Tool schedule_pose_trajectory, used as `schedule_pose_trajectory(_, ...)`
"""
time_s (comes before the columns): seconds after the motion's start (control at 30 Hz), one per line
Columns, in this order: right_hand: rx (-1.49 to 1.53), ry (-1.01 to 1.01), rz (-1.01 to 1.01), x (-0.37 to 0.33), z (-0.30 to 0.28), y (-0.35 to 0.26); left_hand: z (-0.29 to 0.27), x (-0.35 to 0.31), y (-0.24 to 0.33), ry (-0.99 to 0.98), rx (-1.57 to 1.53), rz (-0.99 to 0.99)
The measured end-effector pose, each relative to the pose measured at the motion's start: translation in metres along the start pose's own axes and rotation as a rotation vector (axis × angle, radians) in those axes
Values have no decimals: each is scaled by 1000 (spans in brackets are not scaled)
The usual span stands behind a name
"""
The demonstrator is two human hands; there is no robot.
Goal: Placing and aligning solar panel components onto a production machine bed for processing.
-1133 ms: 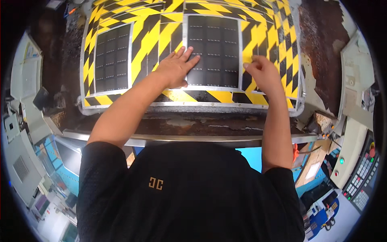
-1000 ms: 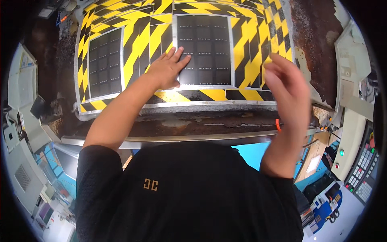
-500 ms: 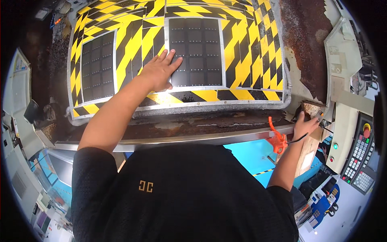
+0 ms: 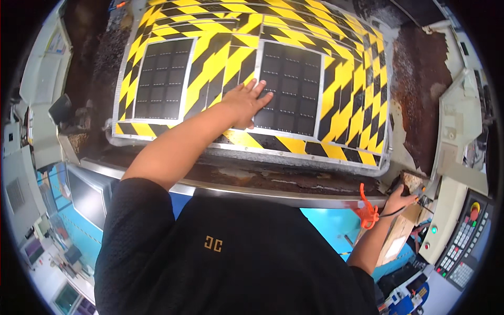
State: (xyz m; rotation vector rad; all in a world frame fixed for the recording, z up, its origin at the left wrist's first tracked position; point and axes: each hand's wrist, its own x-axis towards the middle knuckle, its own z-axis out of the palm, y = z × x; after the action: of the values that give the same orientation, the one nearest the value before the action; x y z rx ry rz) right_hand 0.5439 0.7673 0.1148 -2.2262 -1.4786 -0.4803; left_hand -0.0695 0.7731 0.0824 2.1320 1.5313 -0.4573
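Note:
My left hand (image 4: 247, 103) lies flat with spread fingers across the left edge of a dark gridded panel (image 4: 290, 86). This panel is set in a board covered with yellow-and-black striped tape (image 4: 344, 105). A second dark gridded panel (image 4: 161, 79) is to the left of my forearm. My right hand (image 4: 397, 201) rests at the bed's near right corner, thumb and fingers apart, beside a rough brown block (image 4: 412, 181). Just left of its wrist hangs an orange trigger-handled tool (image 4: 368, 214) with a dark hose; I cannot make out anything held in that hand.
A metal rail (image 4: 273, 197) runs along the bed's front, against my body. Rusty, wet-looking surfaces (image 4: 415, 100) surround the striped board. At right stands a control panel (image 4: 462, 239) with keys and a red knob. A light wooden piece (image 4: 398, 236) lies below my right hand.
The view has tilted and shifted, so the board appears further right and lower. My left hand stays at nearly the same place on the panel; my right hand stays at the corner.

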Motion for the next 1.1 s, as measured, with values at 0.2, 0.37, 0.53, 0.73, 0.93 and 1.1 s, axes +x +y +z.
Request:
schedule_pose_trajectory(0.2, -67, -230, 40, 8, 0, 1, -6, -6, 0, -31, 6, 0)
schedule_pose_trajectory(0.37, -204, -366, 153, 70, -13, 23, -6, -5, -3, -23, 12, 9)
schedule_pose_trajectory(0.53, -169, -333, -38, 81, -15, 10, -4, -4, -3, -29, 15, 2)
schedule_pose_trajectory(0.73, 367, -428, -395, -49, -59, -8, -9, -12, 1, -27, -18, -13)
schedule_pose_trajectory(0.93, 191, -557, -757, -142, -120, -55, 2, -21, 9, 87, -2, -65)
schedule_pose_trajectory(1.1, 1152, -747, -102, -173, -131, -76, 11, -44, 17, 200, -175, -209)
